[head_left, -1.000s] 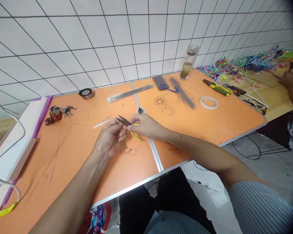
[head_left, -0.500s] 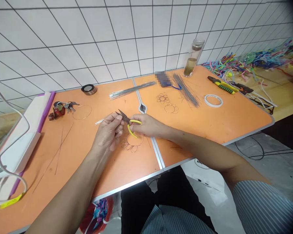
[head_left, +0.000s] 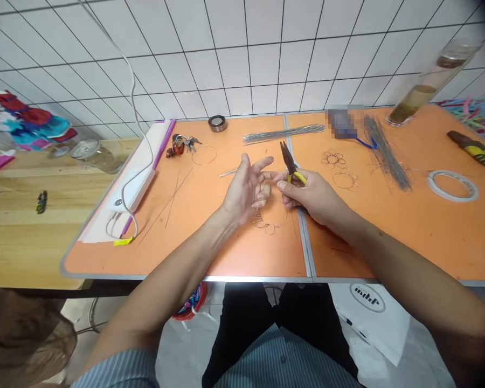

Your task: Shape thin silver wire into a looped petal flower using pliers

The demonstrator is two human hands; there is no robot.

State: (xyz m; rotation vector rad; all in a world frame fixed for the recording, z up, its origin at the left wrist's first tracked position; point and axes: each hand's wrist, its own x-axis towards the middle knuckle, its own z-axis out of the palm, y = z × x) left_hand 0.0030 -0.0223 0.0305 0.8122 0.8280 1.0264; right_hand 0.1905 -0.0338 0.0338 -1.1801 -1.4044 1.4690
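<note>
My right hand (head_left: 307, 196) is closed on needle-nose pliers (head_left: 288, 160) with yellow handles, their dark jaws pointing up and away. My left hand (head_left: 248, 191) is turned palm up with its fingers spread, its fingertips close to those of my right hand. I cannot make out any wire between them. On the table just below both hands lies a round wire frame (head_left: 269, 228) with small petal loops along its near side. A few short straight wires (head_left: 228, 172) lie behind my left hand.
Two wire flower shapes (head_left: 333, 157) lie to the right. Beyond are wire bundles (head_left: 283, 133), tape (head_left: 217, 123), a white ring (head_left: 452, 186) and a leaning-looking glass bottle (head_left: 416, 99). Keys (head_left: 189, 143), a wire hoop (head_left: 204, 155) and a white power strip (head_left: 135, 191) sit left.
My left hand has gone from a pinch at the plier tips to spread fingers. The pliers have swung upright in my right hand. My view has turned left.
</note>
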